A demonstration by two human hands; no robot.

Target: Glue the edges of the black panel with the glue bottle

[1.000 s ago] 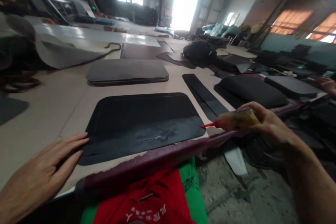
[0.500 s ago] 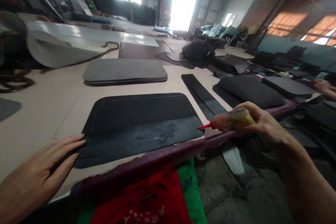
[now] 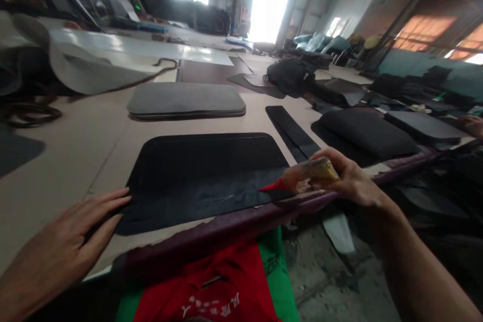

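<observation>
A black rounded panel [image 3: 204,176] lies flat on the beige worktable [image 3: 94,146] just in front of me. My left hand [image 3: 68,246] rests open and flat on the table, fingertips touching the panel's left corner. My right hand [image 3: 347,181] is closed around a yellowish glue bottle [image 3: 313,173] whose red nozzle [image 3: 272,186] points left over the panel's near right edge.
A grey panel stack [image 3: 186,100] lies behind the black one. A black strip [image 3: 292,133] and dark cushions [image 3: 368,133] sit to the right. A maroon trim [image 3: 234,224] runs along the table edge. Another person's hand [image 3: 471,126] shows at far right.
My right hand has moved left with the glue bottle, bringing the red nozzle from beside the panel's right corner onto its near edge. My left hand has stayed put.
</observation>
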